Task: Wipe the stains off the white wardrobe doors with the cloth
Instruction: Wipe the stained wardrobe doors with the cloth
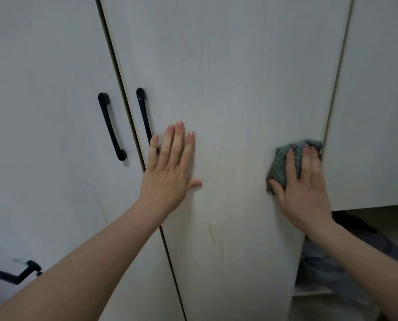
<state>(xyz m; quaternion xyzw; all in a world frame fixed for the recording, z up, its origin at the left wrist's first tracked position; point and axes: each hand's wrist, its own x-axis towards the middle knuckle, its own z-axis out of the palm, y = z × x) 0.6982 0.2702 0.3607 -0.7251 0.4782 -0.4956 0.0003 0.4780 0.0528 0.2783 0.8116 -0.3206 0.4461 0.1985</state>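
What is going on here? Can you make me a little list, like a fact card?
place: white wardrobe door, middle one
left hand: flat on the door, fingers straight
right hand: presses the cloth on the door's right edge
cloth: grey-green, bumpy, bunched up
stain: yellowish streak lower on the door, not wiped yet
handles: two black ones, left of the left hand

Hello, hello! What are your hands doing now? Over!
Left hand flat on door, steadying. Right hand presses cloth at door's right edge. Yellow stain lower down, not wiped yet. Nothing in the way.
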